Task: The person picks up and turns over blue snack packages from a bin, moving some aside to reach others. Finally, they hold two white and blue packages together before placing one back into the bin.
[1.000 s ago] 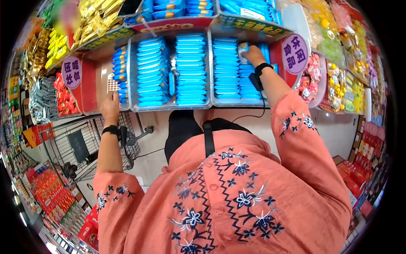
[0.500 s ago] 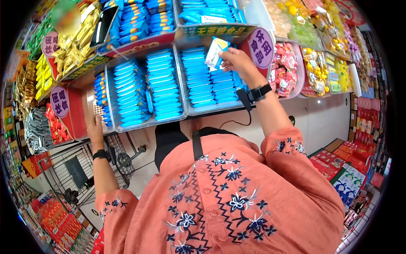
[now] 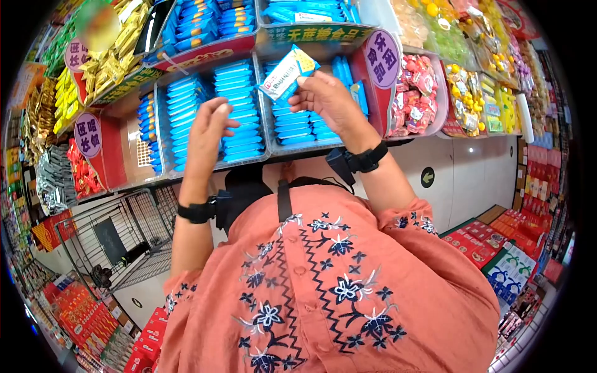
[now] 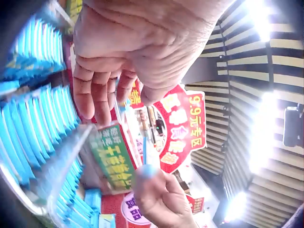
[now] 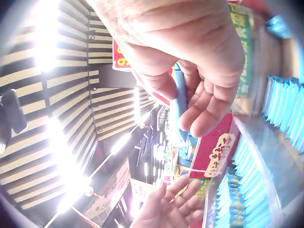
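I see a shopping cart [image 3: 138, 217] left of the middle clear tray [image 3: 239, 163]. The left hand [image 3: 208, 127] is over that tray, fingers loosely bent, holding nothing. Just right of the tray, I have the white-and-blue packet [image 3: 286, 78] raised, pinched between the right hand's [image 3: 326, 105] thumb and fingers. Pink-wrapped sweets [image 3: 418, 93] sit farther right of it.

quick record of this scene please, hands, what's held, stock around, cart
right hand: pinches a blue-and-white packet
left hand: raised, holding nothing
blue packets: stacked in rows in bins in front of the person
pink-red wrapped sweets: right of the blue packets
gold-wrapped pieces: upper left
shopping cart: at the person's left
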The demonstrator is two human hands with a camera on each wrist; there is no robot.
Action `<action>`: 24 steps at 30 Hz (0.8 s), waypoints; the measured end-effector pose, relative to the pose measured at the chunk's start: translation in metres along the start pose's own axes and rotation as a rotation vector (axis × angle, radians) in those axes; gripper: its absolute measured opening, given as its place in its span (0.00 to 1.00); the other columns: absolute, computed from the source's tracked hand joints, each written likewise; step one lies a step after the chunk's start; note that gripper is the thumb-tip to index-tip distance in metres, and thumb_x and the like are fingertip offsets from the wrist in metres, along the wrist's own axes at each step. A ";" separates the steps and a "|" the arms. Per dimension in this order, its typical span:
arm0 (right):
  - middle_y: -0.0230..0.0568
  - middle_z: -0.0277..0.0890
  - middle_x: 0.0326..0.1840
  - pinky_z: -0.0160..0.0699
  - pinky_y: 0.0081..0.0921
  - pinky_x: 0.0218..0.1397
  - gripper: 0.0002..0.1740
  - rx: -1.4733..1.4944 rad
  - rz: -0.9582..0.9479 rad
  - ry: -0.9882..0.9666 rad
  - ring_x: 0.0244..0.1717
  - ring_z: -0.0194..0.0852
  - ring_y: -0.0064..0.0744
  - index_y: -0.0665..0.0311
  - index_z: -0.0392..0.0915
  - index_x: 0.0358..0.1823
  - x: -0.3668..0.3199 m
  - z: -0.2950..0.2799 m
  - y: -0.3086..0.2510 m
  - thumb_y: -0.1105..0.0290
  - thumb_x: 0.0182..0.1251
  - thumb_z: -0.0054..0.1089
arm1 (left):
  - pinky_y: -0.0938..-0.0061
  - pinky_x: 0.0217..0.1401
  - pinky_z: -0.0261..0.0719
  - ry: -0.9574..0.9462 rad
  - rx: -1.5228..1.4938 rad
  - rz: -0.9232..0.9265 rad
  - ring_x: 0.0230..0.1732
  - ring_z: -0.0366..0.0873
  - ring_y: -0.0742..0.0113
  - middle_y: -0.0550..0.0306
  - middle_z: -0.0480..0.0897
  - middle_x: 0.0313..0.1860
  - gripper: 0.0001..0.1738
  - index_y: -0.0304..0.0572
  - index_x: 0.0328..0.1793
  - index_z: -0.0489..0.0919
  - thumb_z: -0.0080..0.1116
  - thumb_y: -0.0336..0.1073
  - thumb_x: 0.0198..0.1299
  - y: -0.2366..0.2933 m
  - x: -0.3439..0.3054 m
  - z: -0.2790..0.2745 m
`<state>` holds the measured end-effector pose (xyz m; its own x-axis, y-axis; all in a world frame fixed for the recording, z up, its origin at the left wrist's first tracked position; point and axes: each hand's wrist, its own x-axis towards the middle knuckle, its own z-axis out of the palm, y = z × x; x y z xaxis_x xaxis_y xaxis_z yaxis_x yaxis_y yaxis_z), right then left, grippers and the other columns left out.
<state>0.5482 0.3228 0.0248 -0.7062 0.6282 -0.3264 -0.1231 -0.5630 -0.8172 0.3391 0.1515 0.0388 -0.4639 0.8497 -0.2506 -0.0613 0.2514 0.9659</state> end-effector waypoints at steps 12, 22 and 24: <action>0.51 0.83 0.44 0.88 0.29 0.46 0.18 0.016 -0.035 -0.010 0.42 0.87 0.35 0.75 0.72 0.53 -0.010 0.032 0.009 0.66 0.74 0.60 | 0.78 0.42 0.80 -0.126 -0.320 -0.063 0.42 0.83 0.73 0.58 0.82 0.47 0.17 0.38 0.58 0.75 0.56 0.43 0.74 0.005 0.004 0.038; 0.50 0.82 0.46 0.89 0.31 0.46 0.20 -0.005 0.000 -0.039 0.43 0.87 0.37 0.75 0.72 0.53 -0.010 0.041 0.017 0.65 0.73 0.62 | 0.79 0.36 0.77 -0.045 -0.329 -0.058 0.35 0.81 0.74 0.61 0.81 0.36 0.13 0.41 0.49 0.75 0.59 0.43 0.72 -0.001 0.002 0.037; 0.48 0.82 0.46 0.89 0.30 0.45 0.20 -0.011 0.009 -0.039 0.43 0.87 0.36 0.75 0.73 0.54 -0.011 0.043 0.018 0.64 0.73 0.62 | 0.80 0.36 0.76 -0.034 -0.341 -0.066 0.34 0.80 0.75 0.62 0.81 0.35 0.12 0.41 0.50 0.76 0.58 0.42 0.73 -0.001 0.001 0.035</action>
<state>0.5241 0.2824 0.0340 -0.7342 0.6014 -0.3150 -0.1091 -0.5625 -0.8196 0.3701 0.1681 0.0353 -0.4193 0.8533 -0.3098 -0.3850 0.1419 0.9119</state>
